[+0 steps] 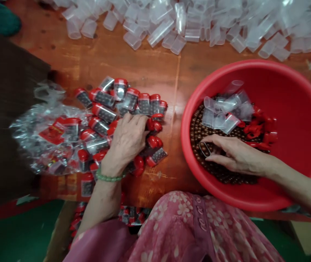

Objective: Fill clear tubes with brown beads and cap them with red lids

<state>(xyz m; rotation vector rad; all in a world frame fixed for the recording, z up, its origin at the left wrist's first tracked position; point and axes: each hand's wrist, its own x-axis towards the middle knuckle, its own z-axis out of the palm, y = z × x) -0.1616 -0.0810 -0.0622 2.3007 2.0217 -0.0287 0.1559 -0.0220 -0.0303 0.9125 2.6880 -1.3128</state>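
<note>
While the left hand point(126, 140) is resting palm-down, fingers spread, on the red-capped filled vials point(122, 100), the right hand point(233, 154) is pinching a clear empty vial point(205, 149). That vial is lying mouth-left on the brown beads point(199, 127) inside the red basin point(294, 109).

No text, label, brand or number can be read anywhere: the red patch on the plastic bag point(52, 134) at the left is too blurred.
</note>
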